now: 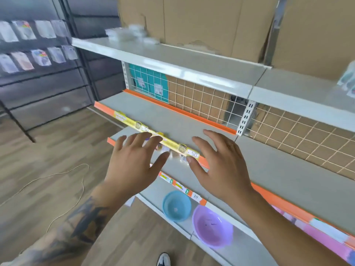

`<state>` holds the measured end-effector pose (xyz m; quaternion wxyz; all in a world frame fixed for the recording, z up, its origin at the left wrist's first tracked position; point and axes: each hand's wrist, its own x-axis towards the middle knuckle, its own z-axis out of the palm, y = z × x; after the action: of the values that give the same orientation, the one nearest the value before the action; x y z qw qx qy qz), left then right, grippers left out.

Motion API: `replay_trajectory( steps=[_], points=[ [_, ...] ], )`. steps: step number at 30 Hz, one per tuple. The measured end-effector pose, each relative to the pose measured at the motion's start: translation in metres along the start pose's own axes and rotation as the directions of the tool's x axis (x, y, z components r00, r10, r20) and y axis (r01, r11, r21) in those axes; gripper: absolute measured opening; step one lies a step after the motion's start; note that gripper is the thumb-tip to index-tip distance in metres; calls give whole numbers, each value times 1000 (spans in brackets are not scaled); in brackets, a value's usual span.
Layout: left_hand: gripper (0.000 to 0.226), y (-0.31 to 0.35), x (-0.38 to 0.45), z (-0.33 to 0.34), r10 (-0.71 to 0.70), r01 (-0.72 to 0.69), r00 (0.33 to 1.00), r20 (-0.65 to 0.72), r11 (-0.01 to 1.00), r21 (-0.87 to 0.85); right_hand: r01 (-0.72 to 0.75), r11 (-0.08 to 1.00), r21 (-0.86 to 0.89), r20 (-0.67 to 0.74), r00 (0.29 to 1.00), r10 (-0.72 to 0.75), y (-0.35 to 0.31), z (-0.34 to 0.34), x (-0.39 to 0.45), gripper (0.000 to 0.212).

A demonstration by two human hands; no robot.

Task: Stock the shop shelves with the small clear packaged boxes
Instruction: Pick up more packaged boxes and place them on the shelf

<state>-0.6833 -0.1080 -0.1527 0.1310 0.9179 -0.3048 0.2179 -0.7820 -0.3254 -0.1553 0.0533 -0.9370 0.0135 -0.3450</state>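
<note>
Presently: left hand (132, 166) and right hand (219, 166), fingers spread, holding nothing, hover over the middle shelf (172, 120) edge. Small clear boxes (176, 152) lie blurred on the tier below, between the hands; more clear boxes (130, 33) rest on the top shelf (192, 60). Risk: a hasty two-handed scoop could knock boxes off the narrow ledge.

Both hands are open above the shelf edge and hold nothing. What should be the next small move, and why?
Probably lower both hands to the small boxes lying on the shelf below the yellow price strip and grip one. The left hand and right hand hover open on either side of them, fingers spread and holding nothing, and the middle shelf beyond the strip is bare.
</note>
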Motion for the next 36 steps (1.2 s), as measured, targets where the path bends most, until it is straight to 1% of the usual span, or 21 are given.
replay_trajectory(
  steps=[5, 9, 12, 15, 18, 21, 26, 31, 36],
  points=[
    [53, -78, 56, -12, -47, 47, 999, 3, 994, 103, 92, 995, 49, -37, 995, -90, -29, 52, 90, 45],
    [53, -129, 113, -29, -63, 67, 998, -32, 988, 136, 94, 994, 52, -44, 995, -92, -46, 81, 161, 47],
    [56, -155, 146, -29, -66, 70, 997, -43, 991, 113, 95, 993, 63, -58, 994, -91, -57, 103, 202, 47],
    [58, -182, 172, -20, -79, 81, 997, -23, 995, 65, 117, 991, 62, -87, 990, -111, -66, 125, 238, 48],
    [60, -217, 198, -10, -88, 88, 996, 3, 996, 20, 112, 992, 63, -65, 992, -108, -76, 145, 268, 49],
    [58, -253, 231, 0, -74, 74, 997, 2, 997, -9, 94, 994, 53, -57, 994, -91, -85, 166, 299, 48],
    [54, -305, 302, 22, -3, 0, 999, -38, 998, -69, 46, 999, -2, -90, 995, -46, -102, 200, 361, 46],
    [55, -356, 371, 36, 104, -111, 993, -54, 981, -157, -74, 996, -48, -83, 994, 70, -125, 236, 427, 47],
    [58, -407, 436, 41, 161, -168, 986, -53, 967, -192, -173, 977, -127, -69, 984, 166, -141, 265, 480, 48]
  ],
)
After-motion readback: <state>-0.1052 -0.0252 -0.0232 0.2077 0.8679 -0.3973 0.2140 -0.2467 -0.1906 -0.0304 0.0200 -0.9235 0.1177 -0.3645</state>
